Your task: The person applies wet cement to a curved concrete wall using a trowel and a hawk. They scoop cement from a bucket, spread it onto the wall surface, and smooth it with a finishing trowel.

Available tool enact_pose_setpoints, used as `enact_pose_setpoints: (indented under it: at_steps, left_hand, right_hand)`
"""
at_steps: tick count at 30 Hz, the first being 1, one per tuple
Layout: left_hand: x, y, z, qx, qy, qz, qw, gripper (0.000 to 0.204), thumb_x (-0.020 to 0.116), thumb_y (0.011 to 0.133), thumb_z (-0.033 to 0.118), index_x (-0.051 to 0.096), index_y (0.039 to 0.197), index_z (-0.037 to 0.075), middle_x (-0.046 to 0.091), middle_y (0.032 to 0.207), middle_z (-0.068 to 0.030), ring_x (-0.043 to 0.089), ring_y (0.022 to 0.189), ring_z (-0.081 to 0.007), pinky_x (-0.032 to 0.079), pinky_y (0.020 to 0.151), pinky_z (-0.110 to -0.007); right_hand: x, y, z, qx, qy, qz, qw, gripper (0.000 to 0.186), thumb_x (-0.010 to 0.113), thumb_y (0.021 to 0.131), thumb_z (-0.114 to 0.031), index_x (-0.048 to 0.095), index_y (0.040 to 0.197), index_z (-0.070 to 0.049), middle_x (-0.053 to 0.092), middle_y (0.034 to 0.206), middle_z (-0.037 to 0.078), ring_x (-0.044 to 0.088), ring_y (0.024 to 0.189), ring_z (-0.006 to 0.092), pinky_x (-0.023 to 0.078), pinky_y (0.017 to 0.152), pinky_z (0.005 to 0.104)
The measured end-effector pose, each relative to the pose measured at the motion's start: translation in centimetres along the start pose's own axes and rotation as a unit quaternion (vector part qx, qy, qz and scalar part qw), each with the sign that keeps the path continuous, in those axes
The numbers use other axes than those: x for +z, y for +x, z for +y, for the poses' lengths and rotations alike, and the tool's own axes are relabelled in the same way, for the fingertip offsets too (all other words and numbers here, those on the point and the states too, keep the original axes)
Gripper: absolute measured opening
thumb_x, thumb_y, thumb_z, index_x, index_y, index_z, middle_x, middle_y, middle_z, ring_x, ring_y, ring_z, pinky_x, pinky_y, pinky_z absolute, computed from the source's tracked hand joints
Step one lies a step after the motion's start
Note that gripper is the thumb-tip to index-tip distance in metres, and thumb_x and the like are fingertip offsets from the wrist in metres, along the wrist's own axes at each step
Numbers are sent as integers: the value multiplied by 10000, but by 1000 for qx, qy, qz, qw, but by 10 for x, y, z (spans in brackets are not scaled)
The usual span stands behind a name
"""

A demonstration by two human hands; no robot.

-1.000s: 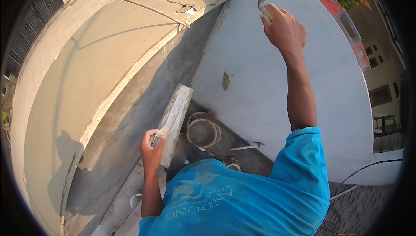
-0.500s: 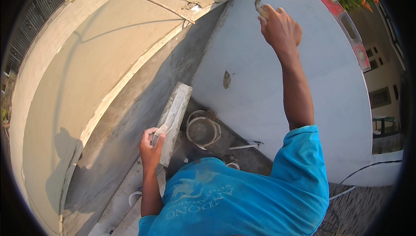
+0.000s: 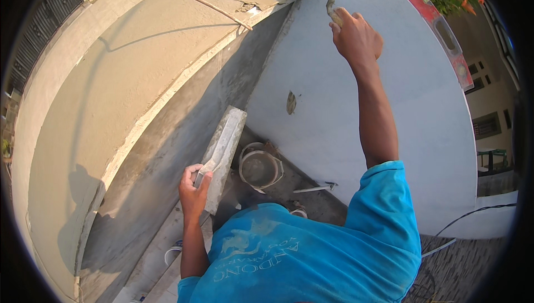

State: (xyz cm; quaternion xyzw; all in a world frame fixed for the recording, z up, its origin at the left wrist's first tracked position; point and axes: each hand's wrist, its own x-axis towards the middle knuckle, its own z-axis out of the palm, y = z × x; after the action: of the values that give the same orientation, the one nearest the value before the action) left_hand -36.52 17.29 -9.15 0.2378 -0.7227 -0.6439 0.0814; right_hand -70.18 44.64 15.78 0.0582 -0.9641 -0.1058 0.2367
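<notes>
High up at the far corner, my right hand (image 3: 359,37) is closed round the handle of a trowel (image 3: 329,3). Its thin blade lies where the white wall meets the top of the tan plastered wall, and a bit of grey mortar shows near it. My right arm is stretched far out. Lower down, my left hand (image 3: 194,190) grips the handle of a long, pale plastering float (image 3: 229,130), smeared with dried mortar. The float is held tilted in front of me, its gripped side facing up.
Below the float stands a bucket (image 3: 271,182) of grey mix. A red spirit level (image 3: 427,7) lies along the top of the white wall (image 3: 378,114). A thin stick (image 3: 194,1) rests across the plastered wall (image 3: 133,75). A pale bar (image 3: 312,188) sits by the wall's foot.
My right hand and the trowel have shifted very slightly, the forearm swinging a little to the left. The left hand and the float stay where they were.
</notes>
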Motion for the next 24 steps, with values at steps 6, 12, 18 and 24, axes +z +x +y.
enact_pose_setpoints:
  at_steps: [6, 12, 18, 24]
  left_hand:
    - [1, -3, 3, -25, 1, 7, 1000, 371, 751, 917, 208, 616, 1193, 1, 700, 1082, -102, 660, 916, -129, 483, 731, -269]
    - [3, -4, 20, -66, -2, 10, 998, 369, 752, 919, 184, 618, 1188, -30, 697, 1144, -145, 665, 1075, -186, 496, 939, -303]
    - [6, -7, 25, -68, 9, 21, 997, 375, 751, 926, 197, 614, 1191, -30, 724, 1072, -133, 666, 1015, -162, 502, 897, -288]
    - [6, -10, 18, -92, 37, 44, 994, 368, 756, 924, 233, 626, 1186, 8, 719, 1015, -79, 635, 898, -111, 492, 811, -263]
  right_hand:
    - [13, 3, 0, 14, -2, 65, 998, 301, 695, 947, -364, 663, 1238, -293, 691, 1021, 17, 715, 943, 221, 546, 713, 415]
    - [24, -11, 20, 17, 46, 180, 982, 313, 725, 921, -344, 654, 1226, -352, 661, 1008, -8, 679, 906, 179, 508, 706, 394]
    - [42, -101, 51, -34, 242, 221, 944, 358, 786, 888, -236, 695, 1234, -226, 679, 968, 8, 687, 818, 201, 536, 686, 351]
    - [109, -224, 50, -23, 469, 25, 883, 348, 750, 924, -213, 687, 1248, -103, 723, 1016, 80, 723, 908, 265, 565, 773, 380]
